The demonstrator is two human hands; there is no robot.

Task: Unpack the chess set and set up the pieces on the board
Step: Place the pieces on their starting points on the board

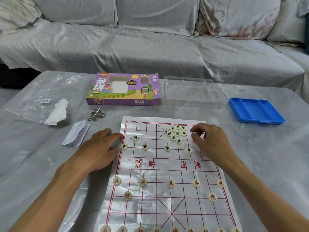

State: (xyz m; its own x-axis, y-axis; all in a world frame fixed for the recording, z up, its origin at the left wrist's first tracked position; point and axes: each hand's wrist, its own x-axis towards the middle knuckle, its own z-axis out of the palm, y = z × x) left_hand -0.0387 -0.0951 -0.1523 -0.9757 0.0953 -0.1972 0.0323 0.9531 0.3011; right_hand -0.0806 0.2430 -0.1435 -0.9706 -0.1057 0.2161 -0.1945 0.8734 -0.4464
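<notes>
A white paper xiangqi board [150,206] with red lines lies on the grey table. Red soldiers [170,183] stand in a row, with two red cannons [127,196] behind them and a red back row [157,229] at the bottom edge. On the far half stand black soldiers [167,148] and one black cannon [135,138]. Several black pieces [176,133] sit in a loose cluster near the far right corner. My left hand [100,148] rests flat at the board's left edge. My right hand [210,143] hovers just right of the cluster, fingers loosely curled, with no piece visible between them.
Beyond the board lie the purple game box [123,89], a clear plastic lid [192,92] and a blue tray [255,110]. To the left are a plastic bag [41,97], white tissue [57,113], metal rings [97,114] and a leaflet [76,135]. A covered sofa [150,39] stands behind.
</notes>
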